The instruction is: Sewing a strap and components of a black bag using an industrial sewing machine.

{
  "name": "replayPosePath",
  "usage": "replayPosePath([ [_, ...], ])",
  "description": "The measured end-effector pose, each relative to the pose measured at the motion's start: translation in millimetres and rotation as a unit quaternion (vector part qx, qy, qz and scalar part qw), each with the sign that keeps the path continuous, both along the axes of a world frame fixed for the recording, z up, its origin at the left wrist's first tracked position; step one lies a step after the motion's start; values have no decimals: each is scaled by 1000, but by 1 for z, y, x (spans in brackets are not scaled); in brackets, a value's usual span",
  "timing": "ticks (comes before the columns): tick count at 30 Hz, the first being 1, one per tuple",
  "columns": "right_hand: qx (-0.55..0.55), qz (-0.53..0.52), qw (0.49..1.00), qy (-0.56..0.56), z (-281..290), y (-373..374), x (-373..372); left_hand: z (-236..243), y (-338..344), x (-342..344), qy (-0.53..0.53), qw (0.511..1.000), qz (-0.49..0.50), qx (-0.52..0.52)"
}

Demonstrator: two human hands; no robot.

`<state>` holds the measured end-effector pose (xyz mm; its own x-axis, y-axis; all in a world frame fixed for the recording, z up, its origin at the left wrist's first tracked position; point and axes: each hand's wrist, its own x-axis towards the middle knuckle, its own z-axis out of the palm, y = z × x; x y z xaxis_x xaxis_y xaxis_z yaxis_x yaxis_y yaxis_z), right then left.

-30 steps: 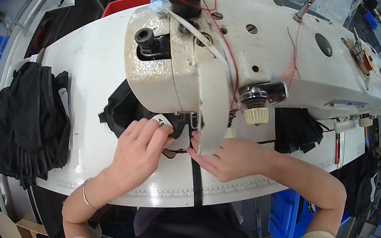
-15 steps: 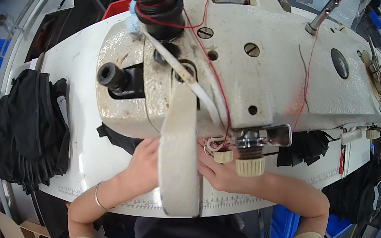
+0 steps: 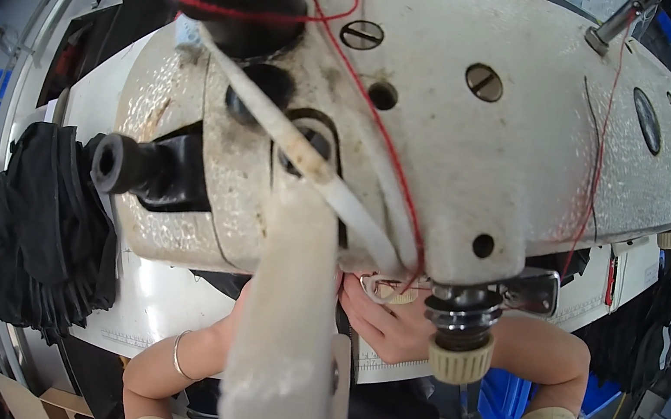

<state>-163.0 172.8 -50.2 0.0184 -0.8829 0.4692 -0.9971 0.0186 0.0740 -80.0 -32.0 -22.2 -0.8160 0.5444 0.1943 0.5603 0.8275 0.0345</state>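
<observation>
A white sewing machine head (image 3: 422, 162) fills the middle of the view, with red thread (image 3: 391, 161) running over it. A broad off-white lever (image 3: 281, 332) hangs down its front and covers most of my left hand (image 3: 232, 325); that hand's fingers are hidden. Right of the lever, my right hand (image 3: 383, 322) is tucked under the head beside a black knob with a cream dial (image 3: 460, 352). Its fingers are bent and pressed together, tips out of sight; what they hold cannot be seen. Black cloth (image 3: 220, 282) shows under the head near my left hand.
A pile of black cloth pieces (image 3: 52, 226) lies at the left of the white table (image 3: 149, 303). More dark cloth (image 3: 641, 328) hangs at the right edge. Blue bins (image 3: 503, 401) stand below the table on the right. A black knob (image 3: 131, 167) juts from the machine's left end.
The machine head appears larger and closer, as my view has moved nearer. The lever covers more of my left hand now. Both hands stay under the machine head.
</observation>
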Motion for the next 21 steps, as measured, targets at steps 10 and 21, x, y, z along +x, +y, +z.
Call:
replayPosePath([
  [10,18,16,1000,14,-4,1,-1,24,8,-12,-8,995,5,-102],
  [21,58,-8,998,37,-10,-4,-14,-37,-19,-13,-51,989,4,137],
])
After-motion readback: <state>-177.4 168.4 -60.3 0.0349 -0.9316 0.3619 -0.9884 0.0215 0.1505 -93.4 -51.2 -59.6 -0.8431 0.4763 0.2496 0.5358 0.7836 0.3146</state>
